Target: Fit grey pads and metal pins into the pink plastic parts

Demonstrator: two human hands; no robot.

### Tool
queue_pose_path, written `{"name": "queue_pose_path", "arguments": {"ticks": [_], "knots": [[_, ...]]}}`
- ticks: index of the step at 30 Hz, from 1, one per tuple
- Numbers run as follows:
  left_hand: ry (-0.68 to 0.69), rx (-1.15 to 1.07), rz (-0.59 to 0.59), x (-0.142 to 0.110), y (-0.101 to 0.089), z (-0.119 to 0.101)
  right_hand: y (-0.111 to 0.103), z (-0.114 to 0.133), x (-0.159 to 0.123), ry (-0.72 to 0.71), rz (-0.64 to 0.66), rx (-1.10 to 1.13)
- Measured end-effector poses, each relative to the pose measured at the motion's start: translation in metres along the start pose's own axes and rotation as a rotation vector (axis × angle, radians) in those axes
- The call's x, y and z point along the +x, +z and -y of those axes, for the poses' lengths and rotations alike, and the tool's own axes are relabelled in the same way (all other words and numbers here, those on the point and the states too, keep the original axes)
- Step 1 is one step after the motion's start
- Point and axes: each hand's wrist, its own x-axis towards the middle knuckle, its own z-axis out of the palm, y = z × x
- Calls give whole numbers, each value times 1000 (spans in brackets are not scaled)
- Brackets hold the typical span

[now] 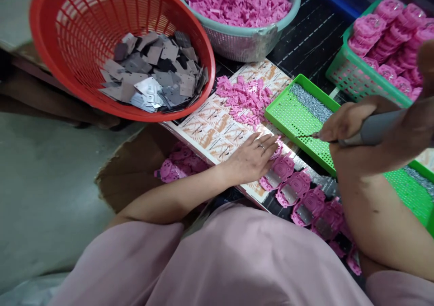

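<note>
Pale pink smock [217,261] across the bottom of the view, nearest the lens, both bare forearms reaching out over it. Left hand [251,159] flat and released, fingers spread, a ring on one finger, resting on a stack of printed sheets [217,134], seemingly to steady the pile, and just beside a row of pink moulded parts with metal plates [281,172]. Right hand [356,125] closed in a pen grip around a grey-handled fine-tipped tool [376,132], tip low over a green perforated tray [317,93], a hold likely suited to fine control. Loose pink pieces [242,100] heaped on the sheets, within easy reach. Farther out, a red plastic basket [68,48] of grey foil-like squares [152,75], a teal-rimmed basket [271,30] of pink moulded pieces [237,3] and a green basket [369,71] of pink rings [389,35], probably grouped close for short reaches.
</note>
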Motion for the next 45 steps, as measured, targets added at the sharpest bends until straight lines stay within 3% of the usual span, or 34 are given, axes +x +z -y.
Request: {"name": "queue_pose_path", "arguments": {"ticks": [3,14,20,25,29,37,45], "knots": [[-3,-5,-19,0,0,-1,13,2,-13,-111,-33,86],[15,-35,8,0,2,-1,17,-26,-28,38,67,88],[31,-43,7,1,9,0,11,-22,-24,-33,137,111],[7,-20,30,-2,4,3,-3,0,-1,-203,-66,87],[21,49,-23,-5,-7,-3,-13,-11,7,-214,-191,-49],[38,51,-60,-11,-4,-37,-14,-42,-2,-85,-160,-166],[33,30,-10,-7,0,-39,-11,-44,2,-130,-154,-90]]}}
